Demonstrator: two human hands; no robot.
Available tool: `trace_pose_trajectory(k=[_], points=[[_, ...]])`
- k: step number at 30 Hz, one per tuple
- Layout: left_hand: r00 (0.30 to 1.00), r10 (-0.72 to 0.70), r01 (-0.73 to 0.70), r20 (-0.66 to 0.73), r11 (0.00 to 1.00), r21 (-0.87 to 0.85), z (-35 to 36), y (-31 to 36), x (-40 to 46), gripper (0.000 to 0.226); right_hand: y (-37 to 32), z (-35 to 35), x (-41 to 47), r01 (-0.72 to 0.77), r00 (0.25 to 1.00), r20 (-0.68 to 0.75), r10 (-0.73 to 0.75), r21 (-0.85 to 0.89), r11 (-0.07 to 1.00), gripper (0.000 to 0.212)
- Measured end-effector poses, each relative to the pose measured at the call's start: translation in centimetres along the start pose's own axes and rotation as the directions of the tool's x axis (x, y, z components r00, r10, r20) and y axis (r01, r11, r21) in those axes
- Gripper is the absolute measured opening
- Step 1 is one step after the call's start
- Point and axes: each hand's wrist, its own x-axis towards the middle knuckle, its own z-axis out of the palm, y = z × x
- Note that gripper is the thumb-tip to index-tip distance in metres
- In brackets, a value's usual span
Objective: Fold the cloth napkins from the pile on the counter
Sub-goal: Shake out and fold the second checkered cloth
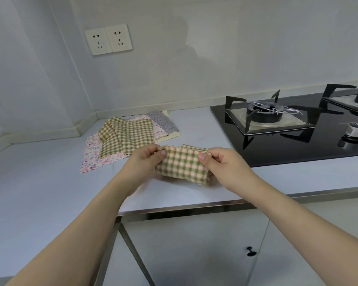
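Pile of unfolded cloth napkins, green check on top of pink floral and grey floral, lies on the pale counter beyond and left of the fingers. Left hand pinches, thumb over curled fingers, the upper left corner of a folded green-and-cream checked cloth napkin. Right hand pinches its upper right corner likewise. Napkin's long axis runs left-right between the hands, lower edge touching the counter. Black glass gas hob sits right of the fingers.

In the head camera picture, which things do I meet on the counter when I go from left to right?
Pile of napkins → left hand → checked napkin held between both hands → right hand → gas burner → stove knob.
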Motion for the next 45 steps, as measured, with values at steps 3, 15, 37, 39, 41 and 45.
trace_pose_trajectory(k=[3, 15, 37, 39, 41, 45], points=[[0.992, 0.049, -0.027, -0.117, 0.984, 0.176, 1.8, 1.6, 3.2, 0.030, 0.3, -1.6, 2.3, -0.016, 0.995, -0.103, 0.010, -0.053, 0.998, 0.035], [0.964, 0.080, 0.144, -0.252, 0.639, 0.756, 6.6, -3.0, 9.7, 0.036, 5.6, -1.3, 6.2, -0.093, 0.988, -0.147, -0.046, -0.805, 0.586, 0.041], [0.989, 0.134, -0.046, -0.057, 0.659, 0.750, 9.2, -0.3, 0.0, 0.033, 5.1, -1.2, 5.5, -0.134, 0.989, -0.143, 0.027, -0.816, 0.562, 0.041], [0.981, 0.178, -0.033, -0.079, 0.551, 0.834, 9.7, 0.1, -0.4, 0.039, 4.9, -1.3, 5.4, -0.122, 0.992, -0.121, 0.038, -0.819, 0.561, 0.042], [0.961, 0.252, -0.027, -0.116, 0.501, 0.865, 10.1, 0.4, -0.7, 0.036, 4.7, -1.4, 5.3, -0.103, 0.995, -0.090, 0.050, -0.829, 0.550, 0.043], [0.969, 0.209, 0.021, -0.129, 0.453, 0.891, 10.3, 1.3, -0.7, 0.017, 4.7, -1.4, 5.3, -0.075, 0.997, -0.045, 0.068, -0.838, 0.540, 0.043]])
